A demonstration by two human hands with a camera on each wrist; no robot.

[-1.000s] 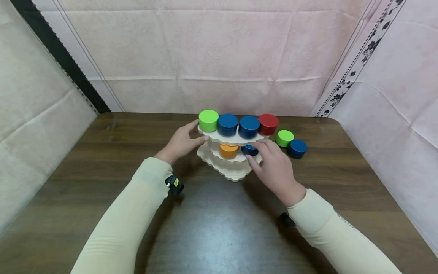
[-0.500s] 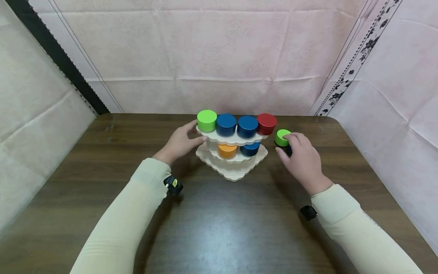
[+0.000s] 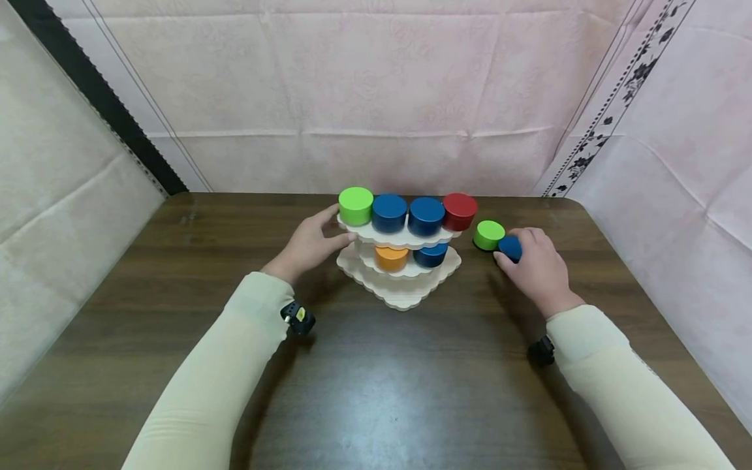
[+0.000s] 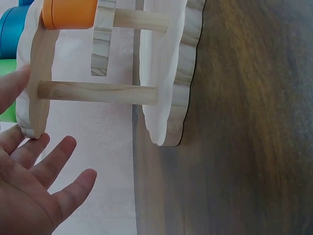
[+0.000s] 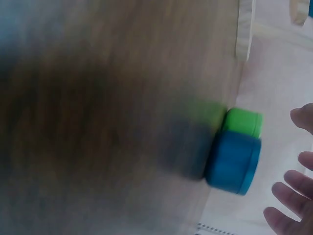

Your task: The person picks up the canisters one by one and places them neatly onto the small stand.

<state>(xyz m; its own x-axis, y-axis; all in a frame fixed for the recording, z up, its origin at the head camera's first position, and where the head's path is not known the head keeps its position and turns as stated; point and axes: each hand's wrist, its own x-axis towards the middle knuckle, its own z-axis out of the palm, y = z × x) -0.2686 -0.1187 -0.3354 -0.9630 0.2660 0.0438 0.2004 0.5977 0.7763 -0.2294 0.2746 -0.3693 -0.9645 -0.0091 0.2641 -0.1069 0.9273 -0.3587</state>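
A pale wooden three-tier stand with scalloped edges stands on the brown table. My left hand pinches the left corner of its top tier between thumb and fingers, the other fingers spread in the left wrist view. On that tier sit a lime green round tin, two blue tins and a red tin. The middle tier bears an orange tin and a blue one. My right hand, fingers spread, is over a loose blue tin, apart from it in the right wrist view.
A loose green tin stands against the loose blue one, right of the stand. Pale patterned cloth hangs behind the table and along both sides. A dark band runs down the left cloth.
My right hand has moved right, from beside the stand's middle tier to the loose blue tin. My left hand has stayed at the top tier's corner.
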